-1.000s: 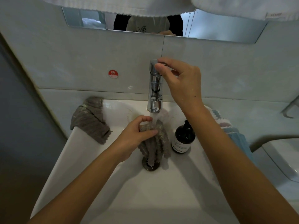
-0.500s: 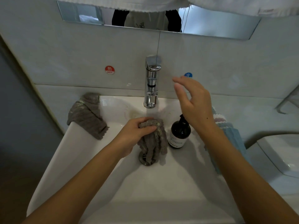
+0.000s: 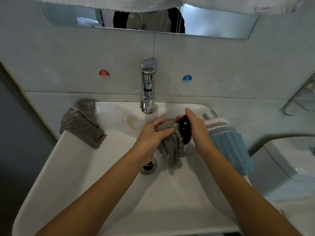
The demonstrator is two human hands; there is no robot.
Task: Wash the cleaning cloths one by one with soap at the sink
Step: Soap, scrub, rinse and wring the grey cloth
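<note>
**Grey cloth and soap bottle held over the basin**

Over the white sink (image 3: 95, 171) and its drain (image 3: 150, 166): left hand (image 3: 150, 135), fingers curled round a bunched grey cloth (image 3: 172, 142) hanging down. Right hand (image 3: 196, 132) wrapped round the dark soap bottle (image 3: 185, 132), touching the cloth. On the rims: a second grey cloth (image 3: 81, 123) left, a blue striped cloth (image 3: 228, 143) right. Behind: chrome tap (image 3: 147, 86).
</note>
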